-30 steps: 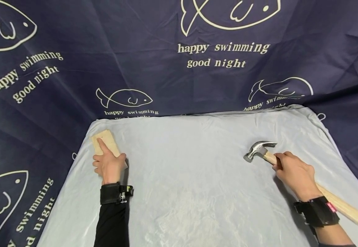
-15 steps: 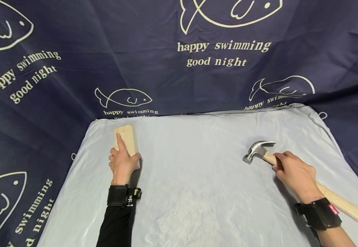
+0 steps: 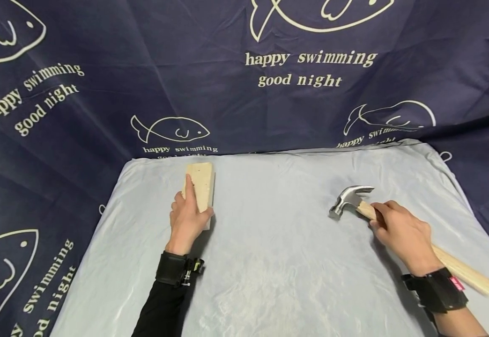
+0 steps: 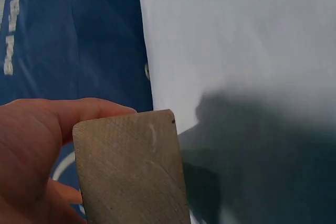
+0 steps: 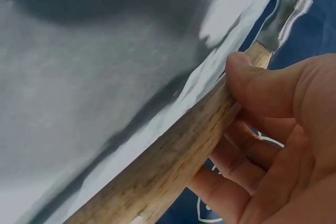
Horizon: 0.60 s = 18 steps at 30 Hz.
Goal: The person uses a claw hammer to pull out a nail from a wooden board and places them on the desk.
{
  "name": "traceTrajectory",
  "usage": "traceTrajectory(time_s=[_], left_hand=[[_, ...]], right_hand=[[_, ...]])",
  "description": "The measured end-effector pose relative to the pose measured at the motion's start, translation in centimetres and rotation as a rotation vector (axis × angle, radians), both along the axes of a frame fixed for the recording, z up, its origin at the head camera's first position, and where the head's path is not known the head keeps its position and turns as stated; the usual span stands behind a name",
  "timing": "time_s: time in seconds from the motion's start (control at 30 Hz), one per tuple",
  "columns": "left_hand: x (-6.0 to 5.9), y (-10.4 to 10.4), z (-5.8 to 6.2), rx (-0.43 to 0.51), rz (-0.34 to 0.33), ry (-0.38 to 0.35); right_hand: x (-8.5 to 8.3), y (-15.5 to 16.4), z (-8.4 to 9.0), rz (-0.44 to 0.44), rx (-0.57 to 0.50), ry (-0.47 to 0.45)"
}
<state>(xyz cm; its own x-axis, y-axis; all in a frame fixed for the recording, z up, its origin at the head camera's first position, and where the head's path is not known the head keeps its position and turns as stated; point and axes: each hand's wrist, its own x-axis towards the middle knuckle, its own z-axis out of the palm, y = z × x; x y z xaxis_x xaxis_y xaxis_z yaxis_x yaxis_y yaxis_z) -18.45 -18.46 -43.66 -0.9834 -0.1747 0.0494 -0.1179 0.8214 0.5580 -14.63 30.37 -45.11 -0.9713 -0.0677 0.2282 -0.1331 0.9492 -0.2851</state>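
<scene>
My left hand (image 3: 187, 220) grips a pale wooden block (image 3: 203, 187) on the left half of the table, index finger laid along its top and thumb on its right side. The block's end face (image 4: 128, 169) fills the lower middle of the left wrist view. On the right, my right hand (image 3: 402, 234) holds a claw hammer (image 3: 366, 210) by the upper part of its wooden handle (image 5: 173, 145). Its steel head points to the left and its handle runs back under the wrist. The right wrist view shows thumb and fingers around the handle, with the head (image 5: 283, 17) beyond them.
A pale, shiny cloth (image 3: 270, 234) covers the table. Behind and to both sides hangs a dark blue curtain (image 3: 244, 107) with white fish and lettering, meeting the table's back edge. Black bands with small cameras (image 3: 179, 269) sit on the wrists.
My left hand has moved to the right with the wooden block, which has turned from a leftward slant to nearly straight ahead. The right hand and hammer have barely shifted.
</scene>
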Motion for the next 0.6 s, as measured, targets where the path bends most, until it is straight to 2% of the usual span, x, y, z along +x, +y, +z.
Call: traceTrajectory(time_s=[0.13,0.3,0.6], left_hand=[[0.5,2.2,0.0,-0.007,-0.086,-0.009],[1.3,4.7,-0.1,0.004,-0.157,-0.027],[2.4,8.8,-0.9,-0.043,-0.298,0.025]], right_hand=[[0.3,-0.7,0.5,0.022,-0.005,0.013],[0.7,-1.8,1.4,0.049,-0.008,0.023],[1.0,-3.0,2.8,0.114,0.032,0.055]])
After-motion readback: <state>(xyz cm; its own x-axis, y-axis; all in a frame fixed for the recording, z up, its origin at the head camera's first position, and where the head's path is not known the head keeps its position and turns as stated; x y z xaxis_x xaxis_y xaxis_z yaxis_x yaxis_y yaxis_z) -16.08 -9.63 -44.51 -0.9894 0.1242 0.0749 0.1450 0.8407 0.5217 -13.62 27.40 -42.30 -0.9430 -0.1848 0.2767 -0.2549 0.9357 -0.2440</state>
